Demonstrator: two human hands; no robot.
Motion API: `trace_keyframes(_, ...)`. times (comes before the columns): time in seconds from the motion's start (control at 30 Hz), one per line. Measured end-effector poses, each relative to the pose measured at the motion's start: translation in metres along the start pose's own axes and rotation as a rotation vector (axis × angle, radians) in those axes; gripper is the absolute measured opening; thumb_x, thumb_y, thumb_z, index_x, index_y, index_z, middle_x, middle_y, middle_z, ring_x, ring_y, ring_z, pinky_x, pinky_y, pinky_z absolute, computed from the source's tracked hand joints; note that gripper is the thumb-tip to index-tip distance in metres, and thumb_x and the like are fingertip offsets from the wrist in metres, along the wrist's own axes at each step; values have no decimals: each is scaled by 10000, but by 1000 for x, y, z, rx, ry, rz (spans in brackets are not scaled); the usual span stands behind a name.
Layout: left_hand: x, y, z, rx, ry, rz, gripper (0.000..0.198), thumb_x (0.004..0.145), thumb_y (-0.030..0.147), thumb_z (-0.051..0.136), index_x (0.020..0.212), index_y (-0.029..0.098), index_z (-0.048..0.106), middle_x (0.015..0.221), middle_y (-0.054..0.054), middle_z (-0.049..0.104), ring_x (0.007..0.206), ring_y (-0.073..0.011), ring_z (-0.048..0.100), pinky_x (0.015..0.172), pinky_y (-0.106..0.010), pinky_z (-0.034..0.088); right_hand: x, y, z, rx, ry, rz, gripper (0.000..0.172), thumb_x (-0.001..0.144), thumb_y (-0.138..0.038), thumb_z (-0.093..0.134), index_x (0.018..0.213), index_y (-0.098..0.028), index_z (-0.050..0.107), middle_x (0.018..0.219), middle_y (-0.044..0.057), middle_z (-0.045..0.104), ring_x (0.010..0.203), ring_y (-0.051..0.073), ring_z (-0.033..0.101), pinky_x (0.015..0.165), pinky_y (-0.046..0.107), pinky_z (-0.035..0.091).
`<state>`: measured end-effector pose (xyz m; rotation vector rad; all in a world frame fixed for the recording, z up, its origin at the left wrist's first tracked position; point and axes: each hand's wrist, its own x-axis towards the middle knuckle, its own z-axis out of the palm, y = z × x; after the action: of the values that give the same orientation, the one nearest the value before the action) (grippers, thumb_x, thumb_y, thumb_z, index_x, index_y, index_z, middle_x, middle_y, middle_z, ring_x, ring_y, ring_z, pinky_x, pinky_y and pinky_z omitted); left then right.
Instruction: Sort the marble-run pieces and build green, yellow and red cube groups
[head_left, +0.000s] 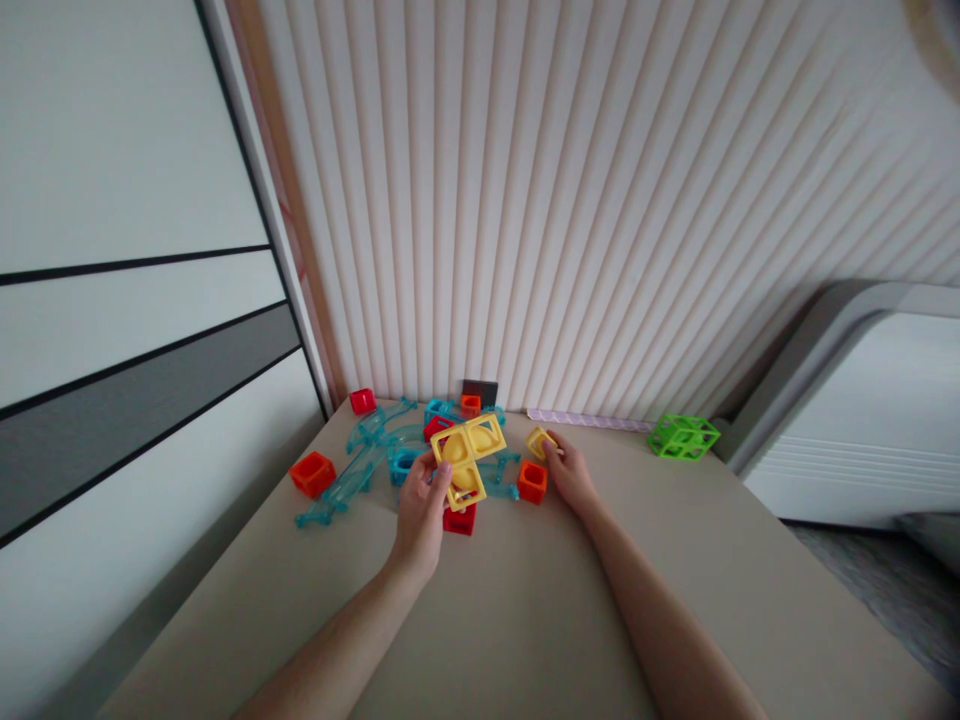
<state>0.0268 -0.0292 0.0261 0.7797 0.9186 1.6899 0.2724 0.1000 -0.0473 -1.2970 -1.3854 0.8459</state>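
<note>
My left hand [422, 510] is closed on a yellow piece [454, 448] made of three joined square cells, held up over the table's middle. Its thumb lies across the front of the piece. To the right, my right hand [571, 474] grips a single yellow block [538, 442] at its right side. An orange block [532, 482] stands just left of my right hand. Below the yellow piece a red block [460, 519] is partly covered. Translucent blue track parts [349, 480] lie left of my left hand, with more behind and right of the yellow piece.
On the left of the table [525, 620] are an orange block [313, 474] and a red block [362, 401]. A black object [480, 393] is at the back by the ribbed wall. Green frame blocks [683, 438] and a pale purple strip [589, 420] lie at the back right.
</note>
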Motion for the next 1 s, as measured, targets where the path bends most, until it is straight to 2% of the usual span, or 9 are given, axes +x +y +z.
trace_keyframes(0.17,0,-1,-1,0,-18,-5,445,789,523,760,1051,194,617,1065,-68,735,861,-198,721,752,-303,575,-3,-8,1,17,101,-17,805,758,-751,634,1258,-122,679,1099,157,769,969,330,736,897,493,567)
trace_keyframes(0.33,0,-2,-1,0,-32,-19,437,803,525,749,1054,198,603,1044,-63,730,865,-202,721,729,-296,575,-11,-31,1,97,210,-44,921,782,-782,582,1409,-109,561,1112,152,752,997,310,726,862,447,582)
trace_keyframes(0.4,0,-2,0,-22,-45,-28,428,814,519,743,1058,200,595,1011,-58,730,856,-202,721,711,-292,576,-21,-44,2,151,230,-69,860,806,-755,589,1400,-133,575,1137,145,747,1042,308,711,889,453,572)
trace_keyframes(0.5,-1,0,1,-75,-66,-38,418,830,510,737,1067,199,590,987,-54,730,840,-191,716,684,-278,573,-44,-67,10,331,187,-80,656,858,-681,611,1259,-167,688,1202,137,738,1106,311,681,947,468,544)
trace_keyframes(0.63,-5,4,5,-187,-103,-80,418,824,508,752,1060,194,608,957,-37,734,766,-163,701,627,-257,563,-82,-92,28,678,-19,54,535,871,-660,619,1133,-210,741,1150,115,760,1019,312,711,828,445,582)
trace_keyframes(0.73,-7,4,6,-284,-120,-172,434,791,507,788,1053,198,633,902,-21,739,728,-160,695,583,-251,558,-102,-103,41,833,-155,158,451,867,-559,675,1169,-228,723,1133,107,764,927,280,723,746,399,580)
trace_keyframes(0.87,-9,2,6,-339,-202,-282,435,807,506,776,1090,196,662,908,-34,753,776,-183,713,622,-277,578,-114,-107,51,944,-140,248,370,856,-423,717,1195,-283,667,1047,46,766,806,213,709,654,335,571)
trace_keyframes(1.0,-10,1,5,-327,-244,-349,435,845,514,736,1120,184,668,1000,-73,763,812,-205,731,643,-293,585,-119,-106,54,920,-136,193,239,863,-381,717,1074,-300,637,945,-5,738,740,189,685,624,326,578)
